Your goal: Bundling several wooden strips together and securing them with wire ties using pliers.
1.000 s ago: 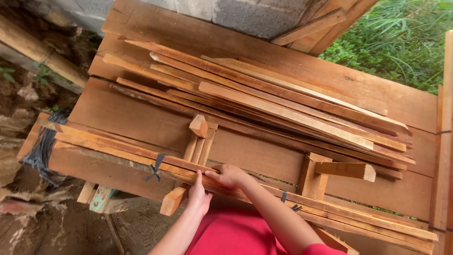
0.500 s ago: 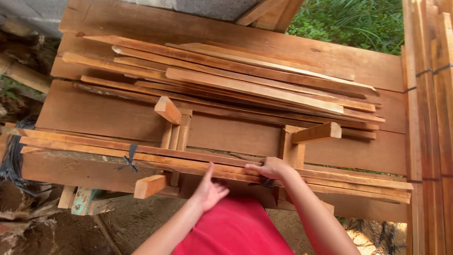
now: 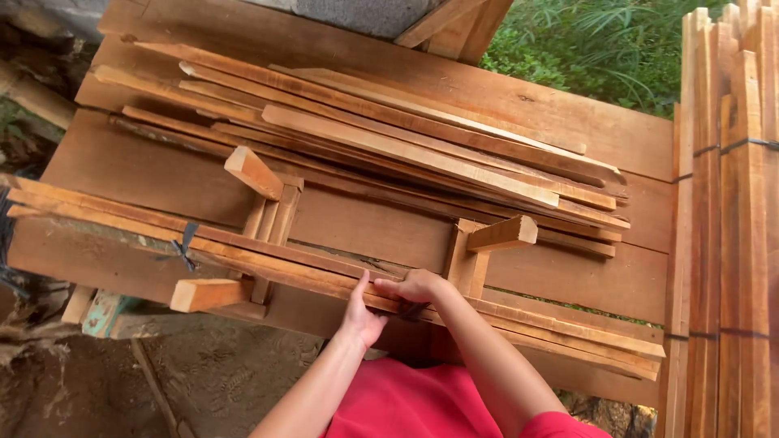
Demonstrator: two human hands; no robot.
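— What are the two hands doing?

— Both are on the bundle of long thin slats (image 3: 268, 264) that lies across the near edge of the worktop (image 3: 146, 174). The left hand (image 3: 361, 312) comes up from below, fingers straight and pressed flat against the near face of the bundle, thumb spread; it grips nothing that I can see. The right hand (image 3: 418, 285) lies just beside it, fingers curled over the top of the slats. The two hands almost touch.

— Is the right hand closed on the bundle?

— Its fingers bend over the upper edge, but whether they clamp it I cannot tell.

— Where does the bundle run?

— From the far left edge of the view down to the lower right, slightly slanted. A dark tie (image 3: 183, 247) is knotted around it left of the hands.

— What is around it?

— Behind it, two small wooden jigs stand on the worktop: a left one (image 3: 264, 191) with a block tilted on top, and a right one (image 3: 487, 243) with a short block sticking out sideways. Further back lies a loose pile of long strips (image 3: 406, 146). A short block (image 3: 211, 294) juts out under the bundle on the left. At the right edge, upright bundles of slats (image 3: 730, 227) stand strapped together. The person wears a red top (image 3: 406, 405).
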